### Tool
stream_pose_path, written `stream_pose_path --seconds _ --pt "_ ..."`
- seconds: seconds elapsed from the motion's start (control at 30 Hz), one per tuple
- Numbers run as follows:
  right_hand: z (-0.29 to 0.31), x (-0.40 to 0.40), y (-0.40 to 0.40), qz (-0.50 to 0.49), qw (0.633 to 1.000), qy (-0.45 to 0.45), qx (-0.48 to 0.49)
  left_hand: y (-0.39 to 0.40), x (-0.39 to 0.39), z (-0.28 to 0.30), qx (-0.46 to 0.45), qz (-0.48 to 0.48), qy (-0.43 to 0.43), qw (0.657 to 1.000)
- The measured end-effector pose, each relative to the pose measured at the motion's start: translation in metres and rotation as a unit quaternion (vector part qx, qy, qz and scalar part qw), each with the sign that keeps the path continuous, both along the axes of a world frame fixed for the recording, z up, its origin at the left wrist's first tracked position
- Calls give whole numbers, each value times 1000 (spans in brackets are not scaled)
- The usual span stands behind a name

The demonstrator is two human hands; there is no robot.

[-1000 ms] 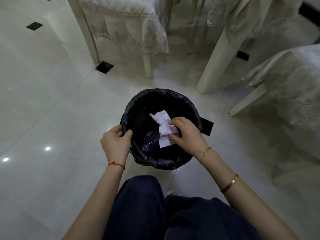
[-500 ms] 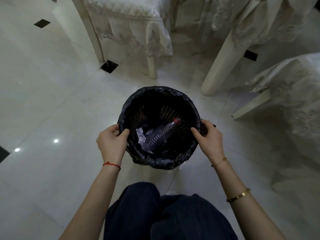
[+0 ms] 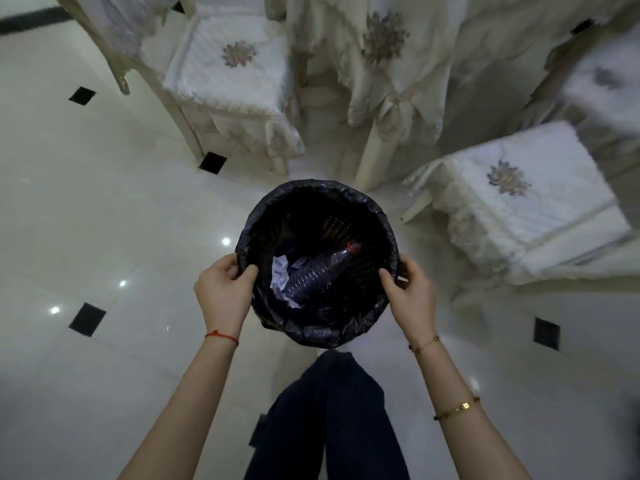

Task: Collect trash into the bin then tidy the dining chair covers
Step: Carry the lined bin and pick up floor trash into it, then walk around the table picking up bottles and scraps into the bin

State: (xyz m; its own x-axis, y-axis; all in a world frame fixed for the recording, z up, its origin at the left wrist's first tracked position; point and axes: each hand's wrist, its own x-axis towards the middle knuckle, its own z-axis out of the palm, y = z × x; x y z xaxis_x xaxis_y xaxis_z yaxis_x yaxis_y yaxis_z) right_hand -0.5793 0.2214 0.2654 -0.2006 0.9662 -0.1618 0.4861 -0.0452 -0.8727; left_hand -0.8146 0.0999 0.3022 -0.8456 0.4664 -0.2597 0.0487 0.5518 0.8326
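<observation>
1. Now my left hand grips the near-left rim of the bin, thumb curled over the black liner and fingers wrapped on the outside.
2. My right hand grips the near-right rim the same way, thumb hooked inside, fingers pinching the liner from outside.
3. So both hands are clamped on the bin, which sits between them, just beyond my dark trousers.
4. Inside the bin lies a clear plastic bottle with a red cap, slanting from lower left to upper right.
5. Crumpled white paper lies against the bottle's left side at the bottom of the liner.
6. Beyond the bin stand two dining chairs: the left chair cover and the right chair cover, both white and quilted with an embroidered motif.
7. A cream tablecloth hangs between them, above a pale table leg.
8. Underfoot is a glossy white tiled floor with small black inlays.
</observation>
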Motion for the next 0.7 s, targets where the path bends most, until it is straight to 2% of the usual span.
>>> stream_pose_path --seconds 0.2,0.33,0.5,0.7 --pt "139 63 -71 -53 998 14 5 -37 49 133 10 -73 5 997" --pt "218 122 -133 -121 992 24 8 -64 97 211 14 -156 5 988" --pt "261 198 -196 -205 978 36 21 -83 161 252 17 -256 0 967" --pt "283 290 -248 -314 948 49 19 -86 261 267 11 -364 16 931"
